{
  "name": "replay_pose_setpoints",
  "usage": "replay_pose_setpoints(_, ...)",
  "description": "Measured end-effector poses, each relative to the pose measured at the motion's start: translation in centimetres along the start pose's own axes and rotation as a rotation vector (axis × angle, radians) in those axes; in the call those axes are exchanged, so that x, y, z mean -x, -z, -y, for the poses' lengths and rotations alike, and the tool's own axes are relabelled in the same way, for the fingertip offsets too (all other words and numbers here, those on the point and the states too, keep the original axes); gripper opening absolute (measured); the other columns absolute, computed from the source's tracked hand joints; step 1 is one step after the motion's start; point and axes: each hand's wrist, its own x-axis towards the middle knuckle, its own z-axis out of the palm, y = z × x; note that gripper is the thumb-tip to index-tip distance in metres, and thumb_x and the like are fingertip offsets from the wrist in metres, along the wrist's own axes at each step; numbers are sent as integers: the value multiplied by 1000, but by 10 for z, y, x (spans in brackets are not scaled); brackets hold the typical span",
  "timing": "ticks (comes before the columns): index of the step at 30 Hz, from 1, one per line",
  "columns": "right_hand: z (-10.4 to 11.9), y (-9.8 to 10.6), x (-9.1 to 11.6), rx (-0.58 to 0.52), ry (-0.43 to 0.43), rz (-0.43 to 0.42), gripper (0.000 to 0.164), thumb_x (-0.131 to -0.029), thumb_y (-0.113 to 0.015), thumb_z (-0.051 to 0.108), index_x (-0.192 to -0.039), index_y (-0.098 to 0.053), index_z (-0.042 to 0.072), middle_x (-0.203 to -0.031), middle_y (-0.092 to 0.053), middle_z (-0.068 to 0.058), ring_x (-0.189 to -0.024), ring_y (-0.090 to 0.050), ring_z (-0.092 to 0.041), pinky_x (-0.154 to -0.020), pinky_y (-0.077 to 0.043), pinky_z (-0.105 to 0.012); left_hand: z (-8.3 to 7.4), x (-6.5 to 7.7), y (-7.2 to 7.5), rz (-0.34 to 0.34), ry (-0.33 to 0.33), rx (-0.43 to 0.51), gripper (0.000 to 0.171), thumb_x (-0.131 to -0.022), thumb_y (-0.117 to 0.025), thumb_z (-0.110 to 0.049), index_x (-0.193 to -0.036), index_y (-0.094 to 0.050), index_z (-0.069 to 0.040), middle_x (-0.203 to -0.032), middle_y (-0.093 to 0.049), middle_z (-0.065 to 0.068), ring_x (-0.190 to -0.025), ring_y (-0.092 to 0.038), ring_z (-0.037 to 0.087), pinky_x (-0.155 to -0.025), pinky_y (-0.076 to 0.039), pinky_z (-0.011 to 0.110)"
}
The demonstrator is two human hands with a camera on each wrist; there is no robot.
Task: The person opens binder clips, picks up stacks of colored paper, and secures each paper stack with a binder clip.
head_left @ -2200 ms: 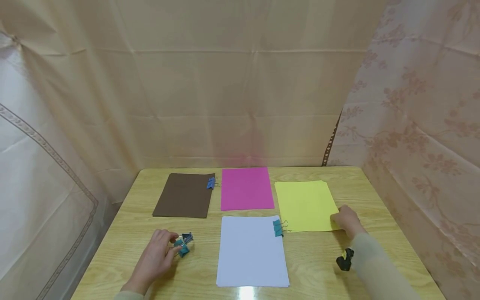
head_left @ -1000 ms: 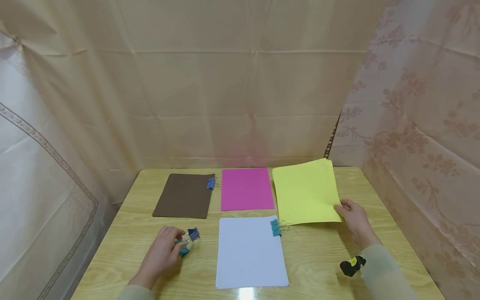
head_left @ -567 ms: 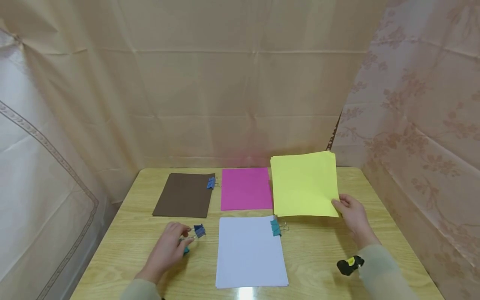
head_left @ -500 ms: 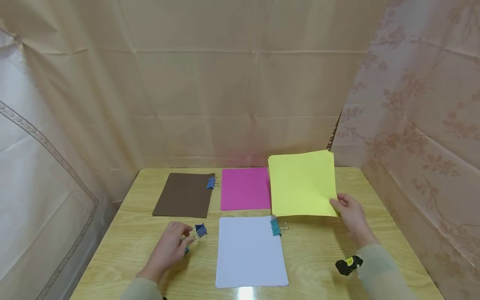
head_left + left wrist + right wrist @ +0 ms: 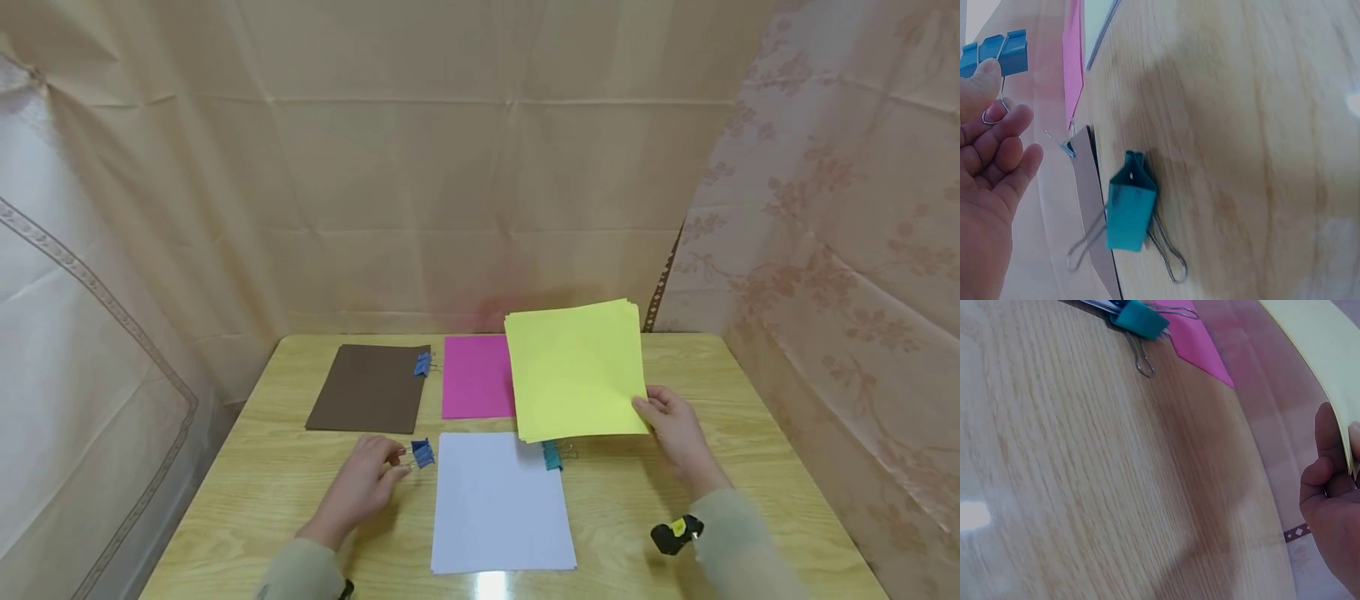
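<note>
My left hand [image 5: 358, 485] pinches a blue binder clip [image 5: 423, 453] by its wire handles, just left of the white paper stack [image 5: 498, 512]. In the left wrist view the thumb lies on one handle of that clip, and a teal binder clip [image 5: 1130, 215] stands on the table near the hand. My right hand [image 5: 678, 437] grips a stack of yellow paper [image 5: 573, 375] at its lower right edge, thumb in front and fingers behind. Raised and tilted, the yellow stack hides part of the pink paper [image 5: 476, 379] and the white stack's upper right corner.
Brown paper [image 5: 367, 387] lies at the back left with a blue binder clip [image 5: 422, 364] on its right edge. Another teal binder clip [image 5: 1141, 320] grips the white stack's right edge. Curtains [image 5: 480, 208] hang behind and beside the wooden table [image 5: 615, 508].
The right hand has lifted the yellow stack off the table and carried it left. The left hand has picked up the blue binder clip and moved right and forward with it.
</note>
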Motion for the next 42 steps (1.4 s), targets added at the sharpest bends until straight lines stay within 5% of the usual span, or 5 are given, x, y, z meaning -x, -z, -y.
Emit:
replay_pose_setpoints(20,-2,-27,4,-109,115,156,19,-105,-60,18,-116,-59,3,-96,-73,6,-88,-67,-7,-79,-55,-22,-26,-23,-3,110,61,60,15,-95,-74,-18,-107,-70,-9,-93,-59,-8,-92,-48,10,-82,-51,35)
replay_pose_setpoints(42,-5,-35,6,-41,120,206,18,-104,-61,18,-115,-59,3,-92,-67,5,-85,-61,-8,-74,-52,-21,-45,-31,-4,156,65,98,12,-97,-72,-21,-105,-69,-12,-95,-57,-8,-92,-48,10,-80,-52,32)
